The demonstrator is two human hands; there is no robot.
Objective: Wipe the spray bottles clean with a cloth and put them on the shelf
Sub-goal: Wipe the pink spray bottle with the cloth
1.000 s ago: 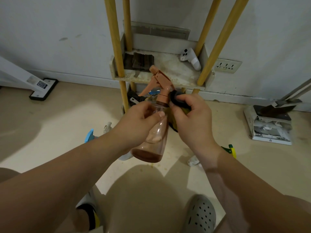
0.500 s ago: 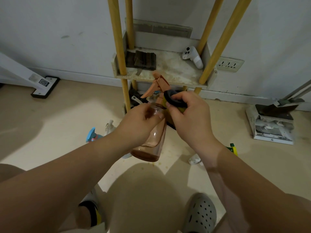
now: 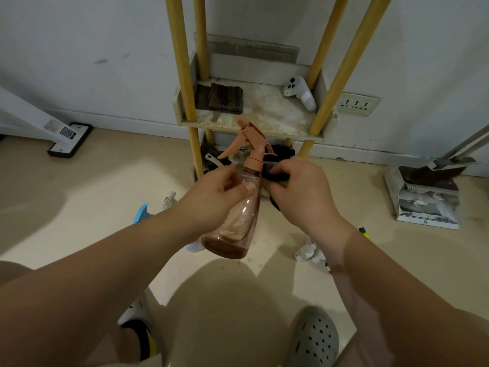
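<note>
Stained shelf (image 3: pixel 264 115) — folded brown cloth (image 3: pixel 225 98), white controller (image 3: pixel 301 94) on it.

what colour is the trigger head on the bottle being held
Salmon pink spray head, clearest in the head view.

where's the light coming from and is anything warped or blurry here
Head view: the person's shadow falls forward across the floor, so light likely sits behind them; the wide-angle lens splays the yellow shelf posts outward and swells the forearms; the pink spray bottle looks fairly sharp.
</note>
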